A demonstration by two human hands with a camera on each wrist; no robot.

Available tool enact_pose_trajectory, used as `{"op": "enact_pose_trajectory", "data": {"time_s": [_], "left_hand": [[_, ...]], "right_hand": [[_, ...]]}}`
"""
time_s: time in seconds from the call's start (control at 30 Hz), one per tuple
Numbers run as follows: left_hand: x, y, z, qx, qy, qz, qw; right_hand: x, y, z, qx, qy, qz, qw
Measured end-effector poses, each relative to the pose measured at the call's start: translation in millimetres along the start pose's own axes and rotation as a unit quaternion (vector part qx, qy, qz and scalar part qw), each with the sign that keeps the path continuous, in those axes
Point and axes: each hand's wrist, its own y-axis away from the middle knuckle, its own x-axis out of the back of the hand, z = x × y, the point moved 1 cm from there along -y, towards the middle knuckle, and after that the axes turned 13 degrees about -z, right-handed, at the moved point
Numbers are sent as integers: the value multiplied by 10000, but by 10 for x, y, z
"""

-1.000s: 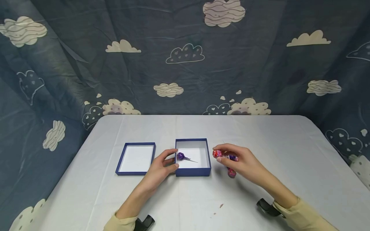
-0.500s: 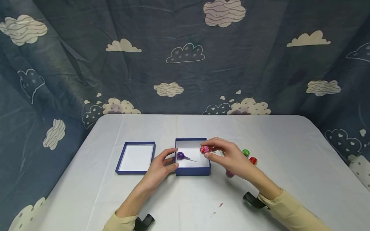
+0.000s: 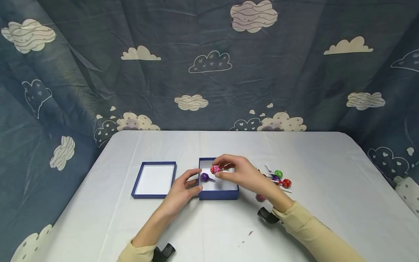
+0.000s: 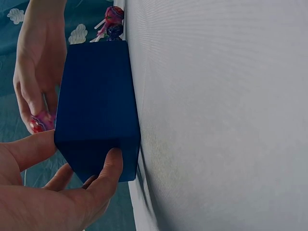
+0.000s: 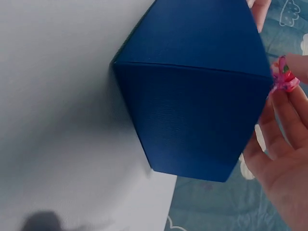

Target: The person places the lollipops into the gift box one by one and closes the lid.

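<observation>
My right hand (image 3: 240, 173) pinches a lollipop in a red and pink wrapper (image 3: 215, 169) by its neck, over the inside of an open blue box (image 3: 218, 195) with a white interior. In the right wrist view the wrapped head (image 5: 285, 79) shows between thumb and fingers, beyond the box rim. A purple lollipop (image 3: 204, 177) lies in the box at its left side. My left hand (image 3: 181, 191) holds the box's left wall, thumb low on that wall and a forefinger at the rim; the left wrist view shows these fingers curled against the box (image 4: 96, 91).
The box's lid (image 3: 154, 180) lies inside up to the left. Right of the box, partly behind my right arm, lie several lollipops, among them a green one (image 3: 278, 173), a red one (image 3: 286, 183) and a pinkish one (image 3: 260, 198). Small brownish marks (image 3: 250, 233) show near the front.
My right hand has carried the red and pink lollipop leftward from the loose lollipops to over the box, uncovering more of them. My left hand has stayed at the box.
</observation>
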Motion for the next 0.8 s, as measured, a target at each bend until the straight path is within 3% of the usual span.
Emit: {"op": "enact_pose_trajectory", "data": {"time_s": [0.5, 0.8], "left_hand": [[3, -4, -16, -61, 165, -14, 9998], [0, -9, -15, -37, 101, -21, 9999]], "right_hand": [[-107, -216, 27, 46, 320, -589, 9977], [-172, -302, 88, -180, 513, -890, 9945]]}}
